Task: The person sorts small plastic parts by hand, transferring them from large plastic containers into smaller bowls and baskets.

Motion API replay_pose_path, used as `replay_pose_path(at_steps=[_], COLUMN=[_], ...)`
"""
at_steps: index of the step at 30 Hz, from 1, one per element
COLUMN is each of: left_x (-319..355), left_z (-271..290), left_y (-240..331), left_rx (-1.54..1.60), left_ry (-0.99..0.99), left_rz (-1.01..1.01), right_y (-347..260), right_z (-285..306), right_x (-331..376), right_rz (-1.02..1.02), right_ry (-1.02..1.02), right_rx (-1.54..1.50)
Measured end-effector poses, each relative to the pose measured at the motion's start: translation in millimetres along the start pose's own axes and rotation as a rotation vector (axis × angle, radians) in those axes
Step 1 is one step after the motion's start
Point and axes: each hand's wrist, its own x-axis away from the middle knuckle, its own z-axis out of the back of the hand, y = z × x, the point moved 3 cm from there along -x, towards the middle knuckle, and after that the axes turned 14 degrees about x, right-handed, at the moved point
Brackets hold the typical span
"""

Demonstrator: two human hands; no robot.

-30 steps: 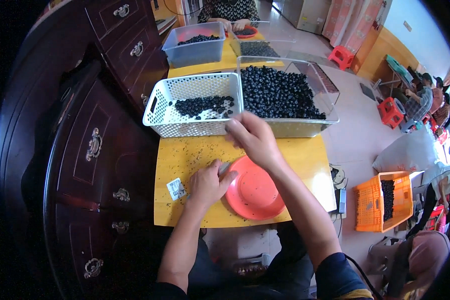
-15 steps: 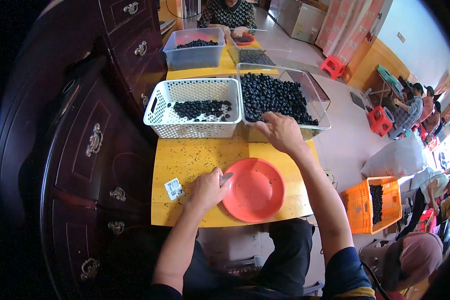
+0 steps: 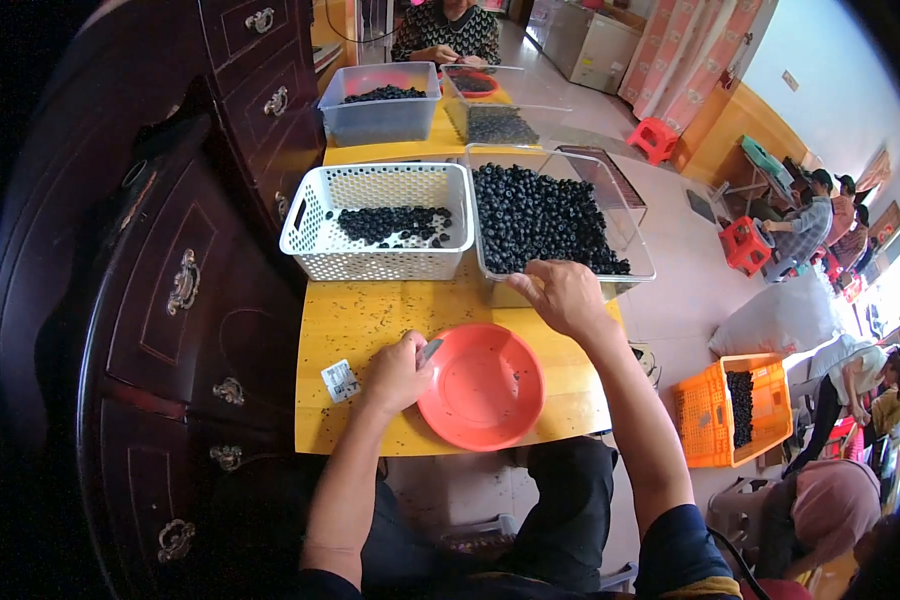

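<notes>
My left hand (image 3: 397,374) is closed around a small knife (image 3: 430,349); its short grey blade shows over the left rim of a red plastic plate (image 3: 480,390). Dark specks lie in the plate. At the near rim of a clear plastic box (image 3: 634,255), my right hand (image 3: 567,300) is closed, fingers curled downward; whatever is between its fingertips is hidden. Small dark round fruits (image 3: 540,215) heap up inside that box. To its left stands a white perforated basket (image 3: 375,268), with a thinner layer of similar dark pieces (image 3: 390,224) on its bottom.
Dark crumbs and a printed label (image 3: 340,381) lie on the yellow table (image 3: 370,310). Beyond are a bluish bin (image 3: 380,121) and a person (image 3: 450,40) seated opposite. A dark wooden cabinet (image 3: 150,320) borders the left; an orange crate (image 3: 700,430) stands at right.
My right hand has drawn back slightly from the fruit to the clear box's near rim. The left hand still grips the knife by the plate. The whole view has shifted a little.
</notes>
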Motion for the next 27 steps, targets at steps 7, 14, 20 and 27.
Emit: replay_pose_path(at_steps=[7, 14, 20, 27], left_x=[3.2, 4.7, 3.9, 20.5], left_z=[12.6, 8.4, -4.2, 7.9], left_y=[-7.2, 4.7, -16.0, 13.1], left_rx=[0.145, 0.48, 0.416, 0.84], left_ry=[-0.133, -0.134, -0.154, -0.287], left_rz=[0.037, -0.068, -0.091, -0.036], right_y=[-19.0, 16.5, -35.9, -2.8], right_z=[31.9, -53.3, -31.9, -16.4], right_x=[67.5, 165.1, 181.1, 176.2], right_rz=[0.013, -0.806, -0.673, -0.817], right_ry=[0.456, -0.174, -0.387, -0.149], right_rx=[-0.186, -1.288, -1.956, -1.708])
